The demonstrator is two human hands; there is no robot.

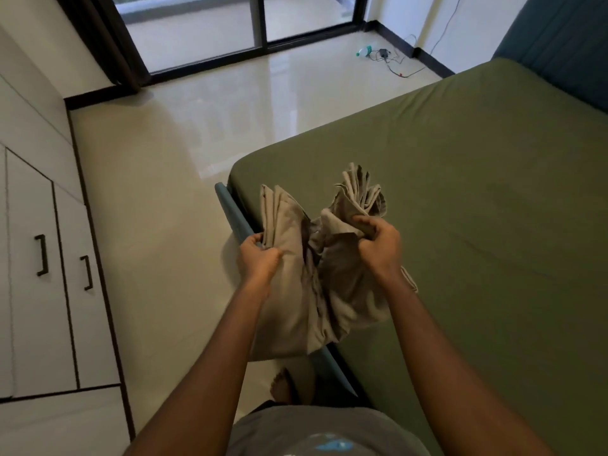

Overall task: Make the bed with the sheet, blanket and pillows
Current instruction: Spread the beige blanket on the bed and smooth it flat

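Observation:
A bunched beige sheet (316, 291) hangs between my two hands over the near left corner of the bed. My left hand (258, 258) grips one gathered fold of it. Another gathered end, which sticks up in pleats, is gripped by my right hand (378, 243). The mattress (477, 192) is covered with a smooth olive-green fitted sheet. No blanket or pillows are in view.
The blue bed frame (235, 213) runs along the mattress's left side, with a blue headboard (566, 44) at the far right. White cabinets (39, 258) line the left wall. Glossy tiled floor (184, 153) lies between. A bottle (363, 51) and charger cables (394, 65) lie near the glass doors.

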